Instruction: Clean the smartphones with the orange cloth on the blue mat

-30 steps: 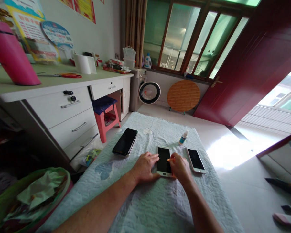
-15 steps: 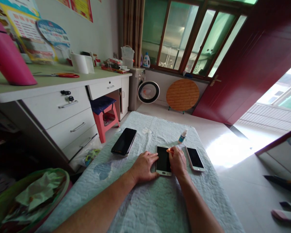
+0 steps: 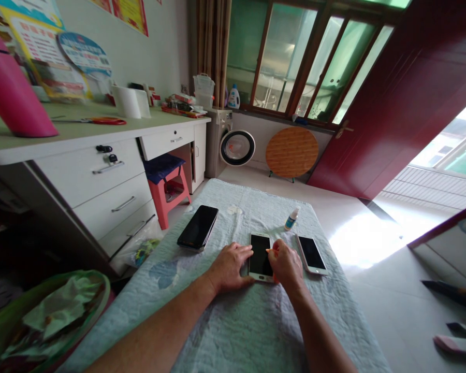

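A white-framed phone [image 3: 259, 255] lies face up on the pale quilted cloth [image 3: 252, 326]. My left hand [image 3: 228, 267] rests flat against its left edge, fingers stretched out, steadying it. My right hand [image 3: 285, 264] is closed on a small orange thing [image 3: 272, 251] and holds it over the phone's right side. A second white phone [image 3: 311, 254] lies just right of my right hand. A larger black phone [image 3: 198, 233] lies farther left. A small spray bottle [image 3: 291, 219] stands behind the phones.
A white desk with drawers [image 3: 101, 171] runs along the left, with a pink stool [image 3: 166, 186] under it. A green bin with crumpled paper [image 3: 42, 321] sits at the near left. A dark red door [image 3: 404, 103] stands open on the right.
My right hand slid up the phone's screen with the orange thing, then came back down toward me. My left hand stayed put.
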`<state>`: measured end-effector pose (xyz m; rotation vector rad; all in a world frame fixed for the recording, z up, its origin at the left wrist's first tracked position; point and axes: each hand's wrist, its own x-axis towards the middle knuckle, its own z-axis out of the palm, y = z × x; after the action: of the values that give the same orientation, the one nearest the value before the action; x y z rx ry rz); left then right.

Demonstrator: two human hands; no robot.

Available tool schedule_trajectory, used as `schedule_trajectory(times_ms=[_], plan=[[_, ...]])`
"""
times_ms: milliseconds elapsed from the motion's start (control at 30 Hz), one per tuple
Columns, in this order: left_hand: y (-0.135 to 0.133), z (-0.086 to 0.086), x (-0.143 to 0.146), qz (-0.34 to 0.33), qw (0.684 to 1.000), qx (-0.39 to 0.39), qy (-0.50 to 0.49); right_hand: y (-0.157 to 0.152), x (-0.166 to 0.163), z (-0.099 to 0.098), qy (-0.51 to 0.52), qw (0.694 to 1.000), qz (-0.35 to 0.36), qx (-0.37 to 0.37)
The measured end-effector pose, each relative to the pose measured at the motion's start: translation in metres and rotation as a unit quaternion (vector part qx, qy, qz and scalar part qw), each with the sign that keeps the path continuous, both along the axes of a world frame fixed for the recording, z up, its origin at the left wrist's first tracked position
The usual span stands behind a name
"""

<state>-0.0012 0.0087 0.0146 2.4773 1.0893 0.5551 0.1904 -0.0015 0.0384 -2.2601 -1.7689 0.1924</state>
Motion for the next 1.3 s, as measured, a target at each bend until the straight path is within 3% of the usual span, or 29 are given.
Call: schedule_trajectory(times_ms=[167,367,533,700,1000,1300], plan=[[0.0,0.001,0.0,-0.002,1.0,-0.004,0.0,0.0,0.003,-0.001,0.029,0.999,-0.02,0.006],[0.0,0.001,0.0,0.001,1.0,-0.001,-0.004,0.01,0.009,-0.01,0.09,0.992,-0.03,0.089],[0.0,0.001,0.0,0.002,1.0,-0.003,-0.006,0.016,0.008,-0.016,0.078,0.988,-0.018,0.134],[0.0,0.002,0.001,0.001,1.0,-0.003,-0.005,0.015,0.005,-0.018,0.047,0.996,0.011,0.075],[0.001,0.0,0.0,-0.001,1.0,-0.005,-0.007,0.005,0.001,-0.002,-0.003,1.0,0.015,-0.001],[0.002,0.002,-0.001,-0.004,1.0,-0.007,-0.005,0.003,0.011,-0.007,0.029,0.999,0.013,0.005]])
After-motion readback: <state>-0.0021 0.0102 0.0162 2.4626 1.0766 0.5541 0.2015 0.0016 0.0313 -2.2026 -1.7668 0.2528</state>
